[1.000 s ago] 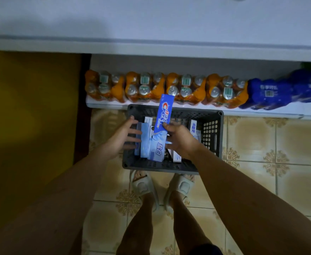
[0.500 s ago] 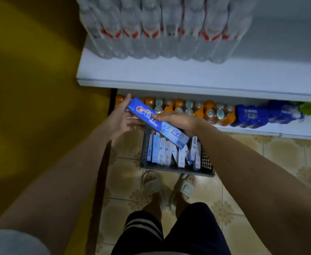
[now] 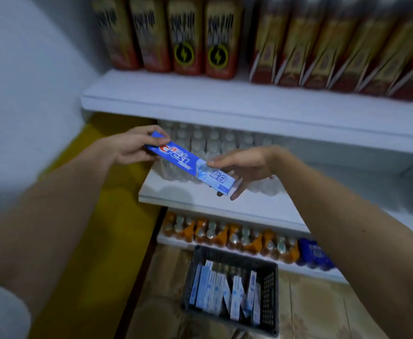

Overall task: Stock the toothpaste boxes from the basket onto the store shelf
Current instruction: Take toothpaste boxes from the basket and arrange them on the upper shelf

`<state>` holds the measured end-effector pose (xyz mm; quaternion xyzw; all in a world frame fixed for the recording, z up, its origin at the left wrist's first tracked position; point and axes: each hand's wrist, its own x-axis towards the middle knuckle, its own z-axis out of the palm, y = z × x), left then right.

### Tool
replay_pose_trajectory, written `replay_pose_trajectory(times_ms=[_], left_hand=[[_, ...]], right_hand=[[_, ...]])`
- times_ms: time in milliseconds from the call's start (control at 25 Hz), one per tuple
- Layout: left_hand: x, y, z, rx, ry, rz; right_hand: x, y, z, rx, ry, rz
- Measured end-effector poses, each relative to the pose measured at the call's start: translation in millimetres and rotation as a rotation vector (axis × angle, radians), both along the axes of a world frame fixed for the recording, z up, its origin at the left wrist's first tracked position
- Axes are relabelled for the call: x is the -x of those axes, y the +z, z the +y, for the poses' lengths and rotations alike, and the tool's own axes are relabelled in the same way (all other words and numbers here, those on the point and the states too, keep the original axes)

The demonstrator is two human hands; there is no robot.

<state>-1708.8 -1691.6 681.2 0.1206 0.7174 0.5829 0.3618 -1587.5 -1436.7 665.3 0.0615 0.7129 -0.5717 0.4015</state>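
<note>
Head view: left hand [image 3: 129, 146] pinching the upper-left end of the toothpaste box [image 3: 190, 163], thumb on top; right hand [image 3: 245, 167] holding the lower-right end, fingers loosely spread beneath. Long axis slanting from upper left down to lower right, bridging both hands. Beyond and above the hands, white shelf [image 3: 225, 104] with bare front strip under red-gold cartons [image 3: 190, 37]; left hand nearer its corner. Below the hands, basket [image 3: 271, 294] on the floor, more boxes [image 3: 225, 292] upright inside.
</note>
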Motion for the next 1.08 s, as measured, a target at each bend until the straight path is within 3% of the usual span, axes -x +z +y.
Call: replay_pose_trajectory(times_ms=[360, 600, 960, 1080], left_hand=[[11.2, 189.1, -29.7, -0.146, 0.121, 0.243], [8.6, 287.8, -57.6, -0.286, 0.142, 0.410], [38.5, 383.3, -90.3, -0.500, 0.198, 0.587], [67.1, 405.1, -92.3, -0.487, 0.245, 0.645]], right_hand=[[19.2, 175.9, 1.5, -0.058, -0.100, 0.448], [14.2, 267.5, -12.4, -0.131, -0.265, 0.893], [25.6, 382.2, -55.6, -0.239, -0.361, 1.372], [60.9, 417.6, -64.9, -0.328, -0.417, 1.428]])
